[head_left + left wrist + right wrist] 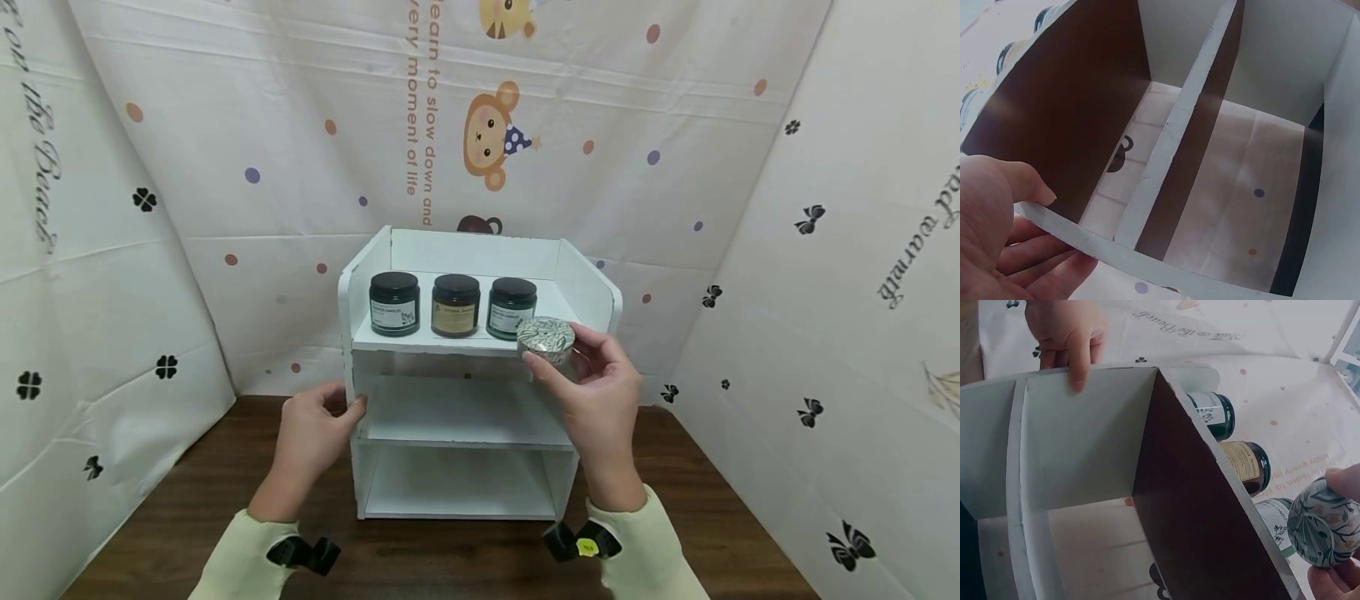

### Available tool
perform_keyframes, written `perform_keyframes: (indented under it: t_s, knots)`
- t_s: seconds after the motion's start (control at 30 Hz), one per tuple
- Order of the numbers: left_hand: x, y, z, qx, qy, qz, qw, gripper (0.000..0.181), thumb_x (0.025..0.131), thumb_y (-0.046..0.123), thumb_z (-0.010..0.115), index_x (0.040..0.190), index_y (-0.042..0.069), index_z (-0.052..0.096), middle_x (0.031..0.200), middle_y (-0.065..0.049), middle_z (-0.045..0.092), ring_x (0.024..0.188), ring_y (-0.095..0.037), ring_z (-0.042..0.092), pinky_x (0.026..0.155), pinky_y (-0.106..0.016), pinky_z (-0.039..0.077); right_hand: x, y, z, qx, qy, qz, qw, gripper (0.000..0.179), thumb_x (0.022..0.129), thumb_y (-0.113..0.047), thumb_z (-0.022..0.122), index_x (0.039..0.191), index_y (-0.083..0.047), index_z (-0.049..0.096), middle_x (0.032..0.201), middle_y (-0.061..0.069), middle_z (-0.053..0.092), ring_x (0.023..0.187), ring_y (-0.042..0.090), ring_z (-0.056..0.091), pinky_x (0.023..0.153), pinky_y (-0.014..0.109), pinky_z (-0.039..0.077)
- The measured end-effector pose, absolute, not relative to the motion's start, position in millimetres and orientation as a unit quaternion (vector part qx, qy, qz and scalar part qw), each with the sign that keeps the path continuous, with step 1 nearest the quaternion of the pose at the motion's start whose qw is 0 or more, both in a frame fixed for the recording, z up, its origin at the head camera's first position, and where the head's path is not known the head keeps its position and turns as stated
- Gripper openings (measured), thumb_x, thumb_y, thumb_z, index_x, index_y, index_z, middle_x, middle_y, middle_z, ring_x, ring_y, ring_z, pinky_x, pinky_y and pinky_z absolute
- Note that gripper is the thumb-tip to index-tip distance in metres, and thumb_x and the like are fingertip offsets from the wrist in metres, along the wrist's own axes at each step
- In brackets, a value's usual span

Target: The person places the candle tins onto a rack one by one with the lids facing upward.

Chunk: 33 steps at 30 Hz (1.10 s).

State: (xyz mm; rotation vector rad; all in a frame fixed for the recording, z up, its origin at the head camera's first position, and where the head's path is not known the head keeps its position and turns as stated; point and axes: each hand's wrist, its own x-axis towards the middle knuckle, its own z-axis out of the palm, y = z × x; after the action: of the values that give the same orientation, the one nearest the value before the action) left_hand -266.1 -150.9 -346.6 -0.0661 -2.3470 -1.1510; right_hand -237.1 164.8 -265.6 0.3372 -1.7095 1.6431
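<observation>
My left hand (313, 429) grips the left side panel of a white three-tier shelf (468, 408). In the left wrist view its thumb lies on the inner face and the fingers are behind the panel. My right hand (603, 404) pinches a small round tin (546, 340) with a leafy pattern between thumb and fingers. The tin is at the front right of the top tier, overlapping the right jar in the head view. Three dark lidded candle jars stand in a row there: a white-labelled one (394, 304), a tan-labelled one (455, 306) and another white-labelled one (512, 307).
The shelf stands on a dark brown wooden table (442, 558). Printed white cloth (277, 217) hangs behind it and on both sides. Raised side walls and a back panel (472, 252) border the top tier.
</observation>
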Motion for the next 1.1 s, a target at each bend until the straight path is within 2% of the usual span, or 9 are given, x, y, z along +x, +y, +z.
perform_keyframes:
  t_s: [0.3,0.5,0.9,1.1]
  knots:
    - [-266.8,-150.7,-346.7,-0.026,-0.867,-0.427,0.255,0.025,0.094,0.021,0.071,0.110,0.002,0.077,0.100,-0.018,0.078,0.092,-0.029,0.074,0.080,-0.048,0.061,-242.3,165.0,-264.2,0.110,-0.696,0.596,0.384,0.063,0.072,-0.018,0.095,0.127,-0.008,0.068,0.124,0.001,0.068,0.112,0.014,0.067,0.098,0.016,0.050]
    - [-267.6,-151.2,-347.3,-0.026,-0.868,-0.425,0.255,0.025,0.094,0.022,0.071,0.110,0.003,0.077,0.101,-0.018,0.078,0.092,-0.029,0.074,0.080,-0.048,0.061,-243.2,165.6,-262.6,0.103,-0.718,0.556,0.405,0.063,0.073,-0.023,0.094,0.128,-0.008,0.068,0.124,0.004,0.070,0.113,0.016,0.068,0.100,0.025,0.052]
    - [-267.1,-151.4,-347.4,-0.027,-0.868,-0.424,0.257,0.025,0.094,0.022,0.071,0.109,0.003,0.077,0.100,-0.017,0.078,0.092,-0.029,0.074,0.079,-0.047,0.061,-246.3,168.4,-261.0,0.087,-0.744,0.474,0.463,0.059,0.077,-0.021,0.091,0.129,-0.004,0.069,0.128,0.012,0.071,0.113,0.024,0.071,0.099,0.035,0.054]
    - [-266.8,-151.0,-347.1,-0.026,-0.868,-0.424,0.258,0.025,0.094,0.022,0.071,0.110,0.003,0.077,0.101,-0.018,0.078,0.092,-0.029,0.074,0.079,-0.048,0.061,-247.9,169.7,-258.5,0.085,-0.746,0.447,0.486,0.056,0.078,-0.020,0.091,0.126,-0.001,0.070,0.124,0.015,0.072,0.111,0.026,0.072,0.098,0.040,0.056]
